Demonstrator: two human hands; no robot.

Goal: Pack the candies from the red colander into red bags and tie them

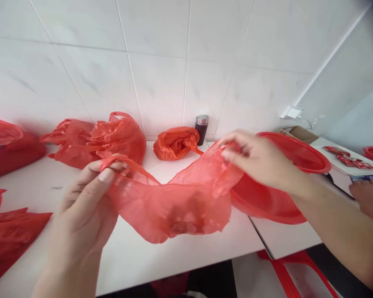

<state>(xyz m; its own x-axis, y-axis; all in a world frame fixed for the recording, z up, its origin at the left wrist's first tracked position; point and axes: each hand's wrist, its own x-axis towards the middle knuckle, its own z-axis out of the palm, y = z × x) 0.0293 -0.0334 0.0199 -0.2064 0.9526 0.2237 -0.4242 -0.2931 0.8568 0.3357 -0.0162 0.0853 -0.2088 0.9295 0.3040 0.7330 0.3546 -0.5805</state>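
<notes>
A thin red plastic bag (174,207) hangs between my two hands above the white table. My left hand (90,203) pinches one top corner of it between thumb and fingers. My right hand (251,157), a little blurred, has its fingers closed on the opposite top edge. Dark small contents show through the bottom of the bag, but I cannot make out what they are. Right behind my right hand and forearm stands a red plastic basket (267,198) with mesh sides, partly covered by them.
More red bags, a large pair (118,140) and a small crumpled one (177,142), lie along the wall. A black flask (202,129) stands there too. At right are red packets (354,159), a cardboard box (301,133) and another person's hand (368,194). A red stool (286,269) is below.
</notes>
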